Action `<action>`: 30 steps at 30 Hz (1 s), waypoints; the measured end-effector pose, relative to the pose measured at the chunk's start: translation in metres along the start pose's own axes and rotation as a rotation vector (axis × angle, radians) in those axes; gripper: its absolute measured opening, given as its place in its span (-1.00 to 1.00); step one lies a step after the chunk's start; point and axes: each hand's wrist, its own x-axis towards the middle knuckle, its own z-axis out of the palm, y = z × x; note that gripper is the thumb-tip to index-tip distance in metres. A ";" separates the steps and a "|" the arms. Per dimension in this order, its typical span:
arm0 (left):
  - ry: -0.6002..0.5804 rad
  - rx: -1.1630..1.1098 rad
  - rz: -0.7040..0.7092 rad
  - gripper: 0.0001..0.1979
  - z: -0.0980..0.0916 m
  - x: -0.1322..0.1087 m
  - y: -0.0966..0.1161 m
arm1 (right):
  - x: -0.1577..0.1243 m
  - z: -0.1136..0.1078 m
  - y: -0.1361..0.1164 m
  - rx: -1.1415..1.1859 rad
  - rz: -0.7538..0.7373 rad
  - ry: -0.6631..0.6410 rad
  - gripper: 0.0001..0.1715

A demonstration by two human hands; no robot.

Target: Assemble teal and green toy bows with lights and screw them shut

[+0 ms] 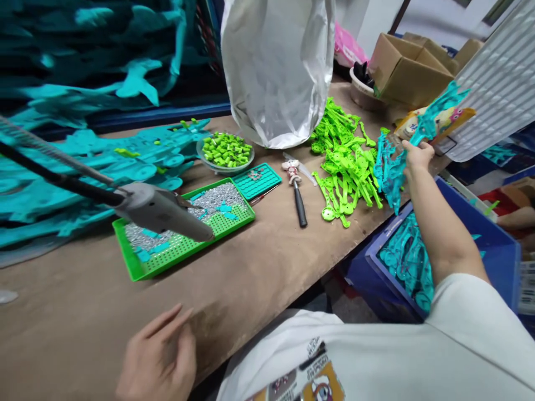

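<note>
Worker's two hands at a brown surface (259,262), seen from the near edge outward. The left hand (161,356) hovers above it, fingers loosely curled and tips parted from the thumb. Beyond it and a little to its right lies a green tray (228,223), holding small silvery parts (217,195) and a few turquoise bits. A grey tool (163,211) hangs from a dark cord over the tray. To the right of the left hand and farther off lies a black-handled implement (299,207); a small teal tray (259,184) lies just left of it.

Below the right forearm stands a blue bin (497,245) of turquoise pieces. The right hand (418,159), arm extended, is clamped on a turquoise piece (427,125), which projects up and away from the fingers. Just left of this hand, at the surface's edge, hang more turquoise parts (390,167); next to them spreads a bright green heap (346,161). Farther left of the right hand is a bowl (251,161) of small green parts. Beyond that hand sits a cardboard box (407,67).
</note>
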 end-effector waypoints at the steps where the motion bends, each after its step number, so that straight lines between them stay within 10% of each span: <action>1: 0.003 -0.042 0.039 -0.53 0.004 0.005 0.006 | -0.007 0.002 -0.013 0.049 0.023 -0.018 -0.78; 9: -0.275 -0.456 0.068 -0.73 0.032 0.034 0.089 | -0.221 -0.008 -0.169 0.920 0.101 -0.401 -0.43; 13: -0.442 -0.700 -0.117 -0.31 0.035 0.032 0.103 | -0.328 -0.007 -0.218 1.014 0.269 -0.682 -0.31; 16: -0.435 -0.703 -0.221 -0.11 0.030 0.019 0.090 | -0.385 0.005 -0.240 1.084 0.399 -0.774 -0.28; 22: -0.445 -0.728 -0.450 -0.53 -0.014 0.002 0.023 | -0.459 0.013 -0.259 1.150 0.478 -1.130 -0.43; 30: -0.544 -0.785 -0.634 -0.50 -0.038 -0.001 -0.025 | -0.467 0.022 -0.228 0.867 0.273 -1.528 -0.48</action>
